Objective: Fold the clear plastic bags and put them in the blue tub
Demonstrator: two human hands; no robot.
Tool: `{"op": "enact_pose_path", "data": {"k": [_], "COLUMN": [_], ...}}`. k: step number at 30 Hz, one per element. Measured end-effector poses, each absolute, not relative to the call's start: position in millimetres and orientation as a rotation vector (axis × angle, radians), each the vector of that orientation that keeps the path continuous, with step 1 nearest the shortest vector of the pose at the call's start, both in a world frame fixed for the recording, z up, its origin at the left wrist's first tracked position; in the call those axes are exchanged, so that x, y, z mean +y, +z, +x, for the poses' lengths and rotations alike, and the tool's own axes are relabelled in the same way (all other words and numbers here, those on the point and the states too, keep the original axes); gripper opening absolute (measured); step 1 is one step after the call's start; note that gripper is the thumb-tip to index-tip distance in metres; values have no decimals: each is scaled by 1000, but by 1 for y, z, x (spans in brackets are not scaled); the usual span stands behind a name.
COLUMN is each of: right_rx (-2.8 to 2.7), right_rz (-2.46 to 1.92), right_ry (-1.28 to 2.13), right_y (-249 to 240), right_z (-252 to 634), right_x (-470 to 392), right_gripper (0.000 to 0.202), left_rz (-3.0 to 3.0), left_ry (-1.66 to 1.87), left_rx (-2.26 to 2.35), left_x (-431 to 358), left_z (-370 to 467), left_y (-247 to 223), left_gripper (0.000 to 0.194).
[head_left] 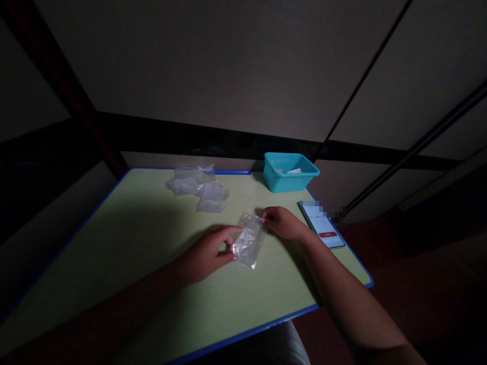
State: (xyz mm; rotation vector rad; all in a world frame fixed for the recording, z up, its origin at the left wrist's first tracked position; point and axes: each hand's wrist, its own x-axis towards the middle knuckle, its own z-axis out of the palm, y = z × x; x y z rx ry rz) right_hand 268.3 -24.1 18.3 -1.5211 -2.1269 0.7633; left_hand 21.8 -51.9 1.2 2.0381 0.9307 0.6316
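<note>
A small clear plastic bag [249,242] is between my two hands, low over the middle of the table. My left hand [209,251] grips its left edge, with the thumb at the lower side and the index finger stretched along the upper side. At the bag's upper right corner, the fingertips of my right hand [280,221] are pinched together. Something small and pale shows at that pinch, too small to make out. Several more clear bags [198,185] lie in a loose, overlapping pile toward the back left of the table.
A turquoise plastic basket [289,181] with some white pieces inside stands at the table's back right corner. Near the right edge lies a phone [321,225] with its screen lit. The pale green table [152,228] has a blue rim, and a panelled wall rises behind it.
</note>
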Motion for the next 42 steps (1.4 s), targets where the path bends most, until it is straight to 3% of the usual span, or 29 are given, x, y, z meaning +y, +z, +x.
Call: {"op": "enact_pose_path", "data": {"k": [23, 32, 42], "right_rx": [-2188, -2134, -2183], "right_rz": [-1534, -1406, -1423], "right_ry": [605, 633, 562], "right_y": [17, 14, 1], "right_z": [267, 270, 266], "right_x": [-22, -17, -11], "right_gripper": [9, 17, 9], "left_rz": [2107, 2076, 2141], "left_ry": [750, 756, 772], "left_rx": [1001, 993, 1027], "left_x": [-53, -52, -53], "left_z": [27, 28, 28], "left_y": [-4, -9, -8], "left_gripper": [41, 48, 50]}}
